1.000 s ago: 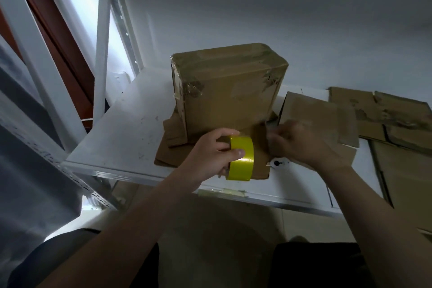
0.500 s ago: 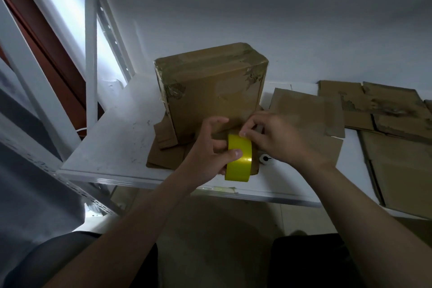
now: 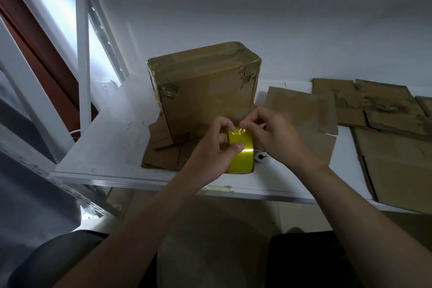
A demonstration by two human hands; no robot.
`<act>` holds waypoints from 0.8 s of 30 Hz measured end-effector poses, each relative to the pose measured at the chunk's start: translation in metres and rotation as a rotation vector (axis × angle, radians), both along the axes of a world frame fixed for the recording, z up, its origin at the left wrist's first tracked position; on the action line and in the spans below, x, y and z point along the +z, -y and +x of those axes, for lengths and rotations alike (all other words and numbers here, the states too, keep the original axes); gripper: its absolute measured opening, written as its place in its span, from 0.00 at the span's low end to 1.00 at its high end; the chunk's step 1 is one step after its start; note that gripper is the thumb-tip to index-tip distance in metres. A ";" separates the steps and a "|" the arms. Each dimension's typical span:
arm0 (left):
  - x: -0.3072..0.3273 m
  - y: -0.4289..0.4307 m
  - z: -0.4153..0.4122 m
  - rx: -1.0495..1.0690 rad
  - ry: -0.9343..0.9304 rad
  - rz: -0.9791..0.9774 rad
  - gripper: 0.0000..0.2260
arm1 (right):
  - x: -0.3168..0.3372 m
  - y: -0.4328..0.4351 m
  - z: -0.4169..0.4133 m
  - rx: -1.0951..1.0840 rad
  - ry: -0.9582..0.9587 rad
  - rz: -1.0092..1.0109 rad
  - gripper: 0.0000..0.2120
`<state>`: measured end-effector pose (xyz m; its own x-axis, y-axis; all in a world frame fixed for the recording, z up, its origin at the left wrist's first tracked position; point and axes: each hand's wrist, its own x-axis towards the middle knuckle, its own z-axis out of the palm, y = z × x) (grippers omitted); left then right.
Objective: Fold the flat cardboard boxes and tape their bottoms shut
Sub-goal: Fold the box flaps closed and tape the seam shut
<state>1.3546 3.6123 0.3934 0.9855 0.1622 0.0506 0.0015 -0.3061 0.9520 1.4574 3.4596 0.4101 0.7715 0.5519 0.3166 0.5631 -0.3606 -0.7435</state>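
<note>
At the far left, beside the worktop (image 3: 105,142), white metal rack uprights (image 3: 82,65), backed by a bright strip of light. Further right, toward the back of the worktop, a folded cardboard box (image 3: 205,91), upright, top and corners covered in old brownish tape, resting on flat cardboard (image 3: 161,156) sticking out to its left and front. Just in front of the box, left hand (image 3: 210,154): grips the yellow tape roll (image 3: 242,156), fingers curled round its far side, thumb pressed on the glossy outer face. Roll held on edge over the front of the flat cardboard, near the worktop's front rim; touching it or just above it, cannot tell which. Immediately right, right hand (image 3: 278,140): pinches the crinkled tape at the top of the roll between thumb and fingertips, remaining fingers curled. Below that hand, just beside the roll, a small white round object (image 3: 260,157) with a dark mark, too small to identify. Right again, a loose cardboard sheet (image 3: 299,110), flat on the worktop beside the box. At the far right, more flattened boxes (image 3: 392,170), worn and torn, overlapping one another and running out past the right edge.
</note>
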 end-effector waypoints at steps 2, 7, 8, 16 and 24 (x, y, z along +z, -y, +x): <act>0.000 -0.002 -0.001 0.087 0.056 0.196 0.11 | 0.002 -0.002 -0.001 -0.005 -0.002 -0.004 0.03; -0.002 -0.010 -0.002 0.237 0.219 0.382 0.04 | 0.006 -0.006 -0.007 0.042 0.013 -0.041 0.03; -0.003 -0.012 -0.002 0.241 0.219 0.401 0.05 | 0.007 -0.007 -0.009 0.063 0.018 -0.053 0.03; 0.003 -0.014 0.000 0.266 0.316 0.427 0.03 | 0.005 -0.007 -0.010 0.114 0.197 -0.041 0.02; 0.004 -0.011 -0.002 0.274 0.249 0.222 0.05 | 0.003 -0.008 -0.009 -0.053 0.107 0.075 0.30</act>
<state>1.3523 3.6237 0.3976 0.8606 0.3747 0.3449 -0.1104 -0.5240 0.8445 1.4486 3.4679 0.4130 0.7587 0.4832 0.4370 0.6221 -0.3380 -0.7063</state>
